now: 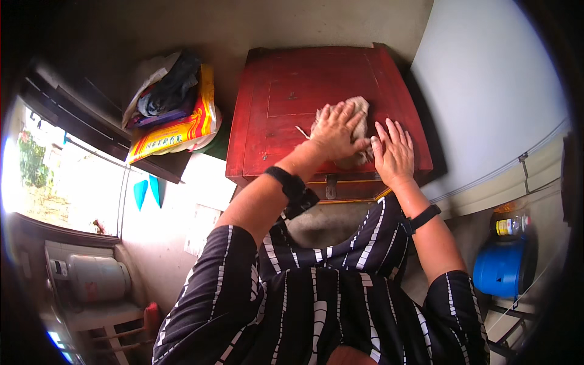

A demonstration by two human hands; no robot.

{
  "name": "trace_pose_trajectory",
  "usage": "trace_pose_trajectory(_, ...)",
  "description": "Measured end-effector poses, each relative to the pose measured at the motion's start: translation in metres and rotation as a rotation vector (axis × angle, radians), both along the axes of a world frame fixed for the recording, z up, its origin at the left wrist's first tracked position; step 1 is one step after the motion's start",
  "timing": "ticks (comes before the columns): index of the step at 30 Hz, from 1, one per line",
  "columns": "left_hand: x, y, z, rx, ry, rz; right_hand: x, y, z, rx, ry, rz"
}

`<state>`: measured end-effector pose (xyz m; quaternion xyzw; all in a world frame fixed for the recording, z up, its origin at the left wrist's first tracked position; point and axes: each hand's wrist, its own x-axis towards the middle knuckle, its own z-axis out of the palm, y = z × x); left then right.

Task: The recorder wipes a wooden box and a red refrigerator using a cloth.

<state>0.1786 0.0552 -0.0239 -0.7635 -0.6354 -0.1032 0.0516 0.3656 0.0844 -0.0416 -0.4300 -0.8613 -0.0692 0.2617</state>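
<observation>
A red wooden chest (301, 77) stands before me, its lid down and a metal hasp (331, 187) on its front. My left hand (337, 130) presses a crumpled, pale cloth (360, 107) against the lid with spread fingers, right of the middle. Part of the cloth is hidden under that palm. My right hand (394, 150) lies flat on the lid near its front right corner, just beside the cloth, fingers slightly apart, holding nothing.
Left of the chest, a yellow and red bag (175, 134) and dark fabric (171, 91) lie piled up. A pale sheet or panel (483, 100) rises at the right. A blue drum (499, 269) and a plastic bottle (513, 226) are at lower right. A gas cylinder (98, 277) is at lower left.
</observation>
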Motion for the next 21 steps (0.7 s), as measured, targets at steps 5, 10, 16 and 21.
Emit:
trace_pose_trajectory(5,0.01,-0.047,-0.004,0.038,-0.083,-0.14,0.006,0.004,-0.002,0.027,-0.019,-0.019)
trace_pose_trajectory(10,-0.038,-0.096,0.017,-0.038,-0.059,0.019,-0.007,0.005,-0.004,0.048,0.032,0.004)
trace_pose_trajectory(16,-0.106,-0.127,-0.001,-0.035,0.022,0.142,-0.005,0.002,-0.005,-0.113,-0.026,-0.047)
trace_pose_trajectory(21,-0.115,-0.13,0.009,-0.101,0.016,0.066,0.008,0.019,-0.013,-0.141,0.355,0.131)
